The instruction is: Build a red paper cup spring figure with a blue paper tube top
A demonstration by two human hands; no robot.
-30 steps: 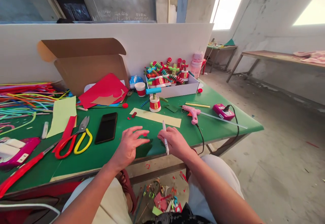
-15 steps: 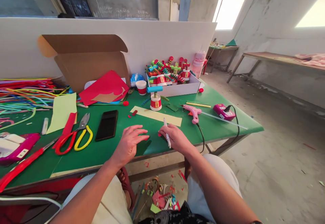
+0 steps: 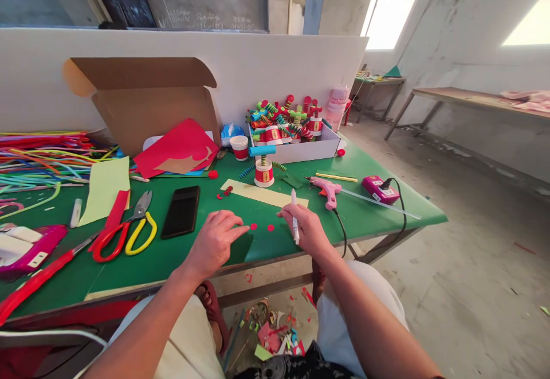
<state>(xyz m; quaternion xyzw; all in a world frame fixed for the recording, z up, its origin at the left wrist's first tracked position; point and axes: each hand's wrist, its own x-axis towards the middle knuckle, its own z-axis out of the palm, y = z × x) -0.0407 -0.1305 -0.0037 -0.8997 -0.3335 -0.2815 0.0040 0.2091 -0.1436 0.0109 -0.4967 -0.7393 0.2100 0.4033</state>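
My right hand (image 3: pixel 307 227) grips a white pen (image 3: pixel 294 215), held nearly upright over the table. To its left lie two small red paper discs, a right disc (image 3: pixel 270 228) and a left disc (image 3: pixel 254 226). My left hand (image 3: pixel 215 235) is open and holds nothing; one outstretched digit reaches to the edge of the left disc, and the other fingers bend a little. Behind the hands is a pale yellow paper strip (image 3: pixel 262 193). Beyond it stands a red and white paper-cup figure (image 3: pixel 263 174) with a blue tube (image 3: pixel 262 150) on top and folded paper arms.
A pink glue gun (image 3: pixel 327 190) with its cord lies to the right, near a purple power socket (image 3: pixel 380 189). Leftward are a black phone (image 3: pixel 181 211) and red-and-yellow scissors (image 3: pixel 129 235). A white box (image 3: pixel 305 151) of finished figures stands behind.
My right hand has moved slightly right and up with the pen, and two red discs now show on the table. My left hand's fingers have drawn closer together.
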